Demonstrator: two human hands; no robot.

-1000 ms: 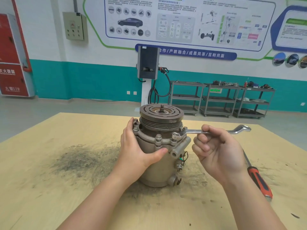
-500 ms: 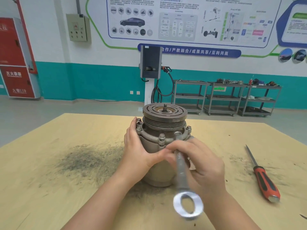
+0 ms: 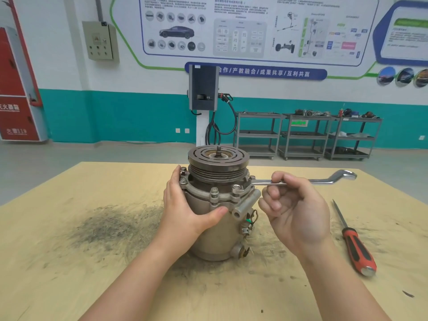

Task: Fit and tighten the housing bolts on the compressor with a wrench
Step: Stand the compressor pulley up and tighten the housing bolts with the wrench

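The compressor (image 3: 215,212) stands upright near the middle of the desk (image 3: 69,274), pulley end up, with its flange ring of housing bolts facing the person. The left hand (image 3: 185,209) steadies it: palm and straight fingers lie flat against the left side of the housing, the thumb pressed across the front just under the flange, nothing pinched. The right hand (image 3: 298,212) holds the wrench (image 3: 301,180), its fingers curled over the shank close to the working end, the palm turned up and toward the person.

What the next move turns on is how the wrench lies. Its long axis runs nearly level, straight out from the compressor toward the desk's right edge, with the ring end seated on the bolt (image 3: 251,178) at the right side of the flange and the free ring end well out beyond the hand. The bolt sits directly left of the right hand's fingers, so any swing will pivot about that point. The right hand is the nearer and the only one on the tool; judging from the grip, a pull toward the near edge would turn the bolt while the left hand resists the housing's twist.

The other visible bolts (image 3: 214,190) look seated in the flange. A red-handled screwdriver (image 3: 354,244) lies apart near the right edge
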